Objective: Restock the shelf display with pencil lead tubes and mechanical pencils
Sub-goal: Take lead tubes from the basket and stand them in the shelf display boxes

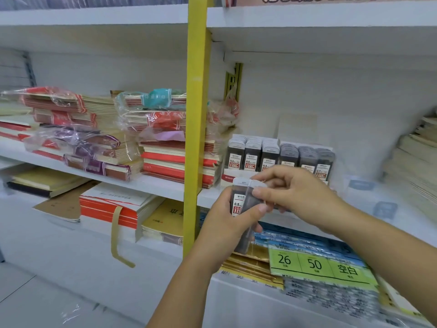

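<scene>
White shop shelving [153, 185] fills the frame as we restock. Low and centre, our left hand [224, 223] wraps round a small bunch of pencil lead tubes [237, 204], thumb pressed across their front. Our right hand [300, 192] pinches the upper end of one clear tube in that bunch. Just behind our hands, a display tray [233, 177] holds rows of upright shelved tubes [251, 157]. A yellow upright [195, 138] stands left of it, with wrapped notebook stacks [94, 138] beyond. A green number sheet [316, 263] lies at lower right.
</scene>
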